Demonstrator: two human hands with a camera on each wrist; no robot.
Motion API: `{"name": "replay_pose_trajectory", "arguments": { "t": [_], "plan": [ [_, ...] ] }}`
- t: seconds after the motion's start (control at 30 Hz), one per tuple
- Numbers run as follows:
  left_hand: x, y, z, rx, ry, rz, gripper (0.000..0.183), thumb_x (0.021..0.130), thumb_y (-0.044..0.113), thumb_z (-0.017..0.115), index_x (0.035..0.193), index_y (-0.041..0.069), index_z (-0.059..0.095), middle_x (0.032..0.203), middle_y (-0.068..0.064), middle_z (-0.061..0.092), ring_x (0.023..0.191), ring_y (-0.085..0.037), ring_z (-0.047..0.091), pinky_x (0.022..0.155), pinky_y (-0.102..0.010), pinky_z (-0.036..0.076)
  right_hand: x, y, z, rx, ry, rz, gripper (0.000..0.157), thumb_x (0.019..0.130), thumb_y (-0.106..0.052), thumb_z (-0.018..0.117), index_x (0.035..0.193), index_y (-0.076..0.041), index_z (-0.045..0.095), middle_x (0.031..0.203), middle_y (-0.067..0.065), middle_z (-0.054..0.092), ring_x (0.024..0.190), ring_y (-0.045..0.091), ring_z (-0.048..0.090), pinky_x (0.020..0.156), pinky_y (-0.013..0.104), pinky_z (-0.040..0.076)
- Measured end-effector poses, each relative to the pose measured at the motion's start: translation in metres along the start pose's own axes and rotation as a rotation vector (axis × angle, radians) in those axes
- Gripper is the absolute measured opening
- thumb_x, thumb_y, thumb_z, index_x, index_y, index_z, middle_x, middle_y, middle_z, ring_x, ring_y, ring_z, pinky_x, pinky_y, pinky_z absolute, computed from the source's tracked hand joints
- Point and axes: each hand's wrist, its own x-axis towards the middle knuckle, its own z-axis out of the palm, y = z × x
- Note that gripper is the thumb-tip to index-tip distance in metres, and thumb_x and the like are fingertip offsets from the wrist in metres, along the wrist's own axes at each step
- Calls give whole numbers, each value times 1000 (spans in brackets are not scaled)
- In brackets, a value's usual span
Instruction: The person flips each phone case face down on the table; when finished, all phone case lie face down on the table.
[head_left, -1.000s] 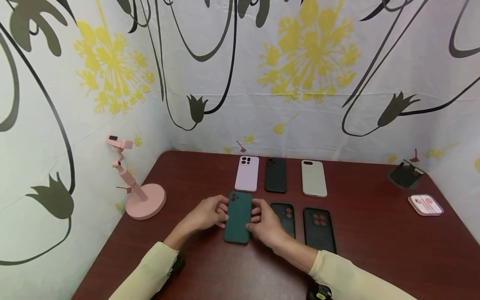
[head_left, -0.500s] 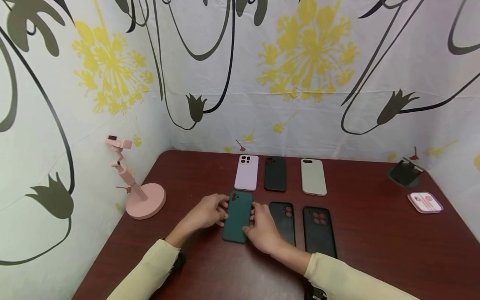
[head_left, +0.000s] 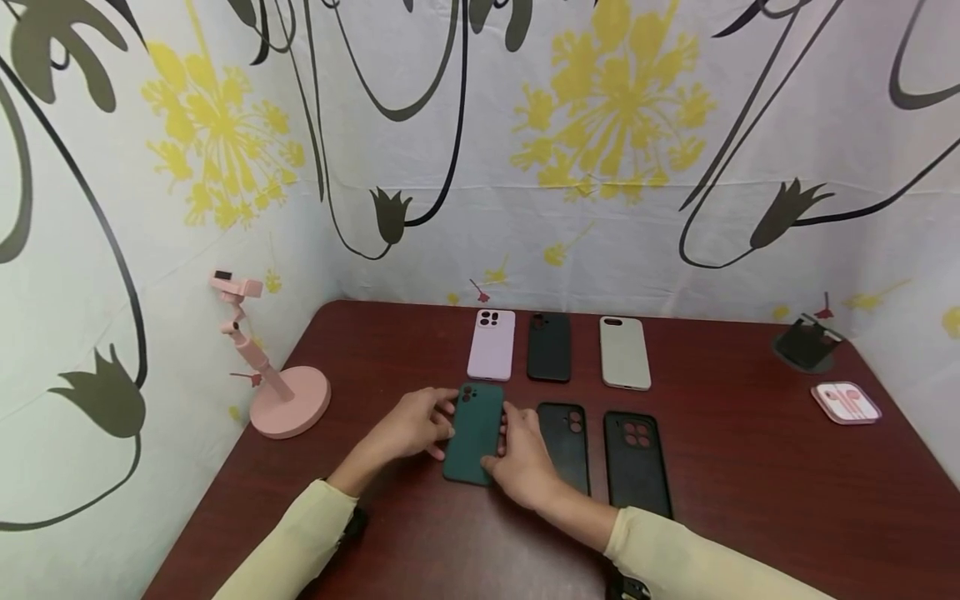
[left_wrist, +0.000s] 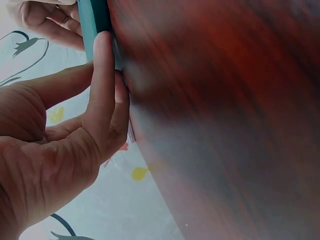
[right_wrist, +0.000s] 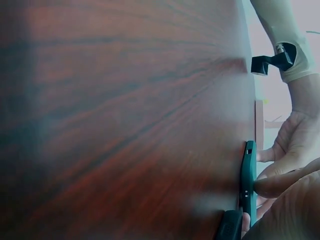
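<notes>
Between both hands is a dark green phone case [head_left: 474, 442], back side up and slightly slanted, close over the table. My left hand [head_left: 415, 425] grips its left long edge; the left wrist view shows fingertips against the case's green side wall [left_wrist: 95, 22]. On the opposite edge, my right hand [head_left: 527, 462] holds it with the thumb near the lower corner and the fingers farther up. Partly behind the right hand and forearm lies a black phone case [head_left: 561, 442], inner side up. Another black phone case [head_left: 636, 471] is to its right.
Behind them stand in a row a lavender phone case [head_left: 491, 350], a black one [head_left: 549, 350] and a pale grey one [head_left: 625, 358]. A pink phone stand [head_left: 290, 402] is at the left. Far right are a dark folding stand [head_left: 806, 343] and a white earphone box [head_left: 846, 403].
The green phone case has shifted slightly left at its lower end and slants a little more. My right hand has moved slightly left with it; the left hand is nearly still.
</notes>
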Motion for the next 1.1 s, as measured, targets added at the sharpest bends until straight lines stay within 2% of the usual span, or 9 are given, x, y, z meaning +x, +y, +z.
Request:
{"name": "replay_pose_trajectory", "arguments": {
  "t": [0.23, 0.37, 0.53, 0.63, 0.77, 0.87, 1.0, 1.1],
  "plan": [
    [-1, -2, -1, 29, -12, 27, 62, 97, -6, 70, 155, 4, 51, 130, -14, 60, 96, -19, 67, 59, -35, 66, -1, 0, 5, 3, 19, 8, 81, 88, 4, 78, 158, 5, 38, 136, 20, 42, 96, 20, 52, 75, 23, 45],
    [0, -4, 0, 45, -9, 40, 61, 97, -6, 71, 154, 4, 51, 130, -14, 60, 95, -19, 67, 58, -35, 66, -1, 0, 5, 9, 14, 10, 81, 86, 4, 79, 158, 3, 40, 138, 21, 41, 96, 20, 51, 74, 23, 44],
    [0, -4, 0, 71, -5, 56, 63, 96, -6, 71, 155, 4, 50, 131, -14, 59, 95, -18, 66, 58, -33, 66, -1, -2, 3, 34, -1, 42, 83, 88, -7, 84, 158, -1, 41, 144, 22, 41, 103, 23, 54, 82, 30, 50],
    [-2, -2, -1, 123, 18, 88, 65, 97, -3, 72, 157, 4, 48, 132, -15, 59, 97, -19, 66, 60, -33, 66, -2, -3, -2, 65, -6, 63, 80, 91, -14, 83, 158, -2, 41, 146, 22, 41, 110, 27, 55, 89, 36, 53],
    [-7, 4, -1, 271, 87, 156, 62, 99, 8, 74, 156, 6, 48, 134, -13, 61, 109, -22, 66, 82, -40, 65, -7, -5, -15, 120, 13, 80, 72, 96, -17, 78, 157, -4, 43, 148, 20, 43, 124, 31, 55, 100, 45, 56],
    [-9, 10, 1, 325, 128, 198, 60, 101, 14, 73, 156, 7, 49, 137, -12, 62, 120, -24, 64, 100, -44, 59, -12, -6, -28, 163, 24, 99, 66, 100, -15, 73, 158, -7, 43, 152, 18, 43, 134, 33, 53, 108, 50, 54],
    [-13, 20, 7, 280, 122, 255, 63, 103, 17, 71, 159, 7, 44, 144, -13, 59, 131, -27, 61, 105, -47, 59, -19, -4, -47, 216, 25, 158, 60, 104, -16, 66, 159, -10, 42, 157, 16, 44, 143, 34, 49, 112, 54, 51],
    [-15, 28, 11, 242, 71, 297, 63, 104, 14, 67, 161, 9, 41, 149, -14, 56, 138, -28, 58, 107, -48, 59, -24, 1, -59, 281, 26, 200, 58, 106, -16, 61, 159, -11, 40, 160, 15, 44, 146, 34, 47, 116, 56, 48]
  ]
}}
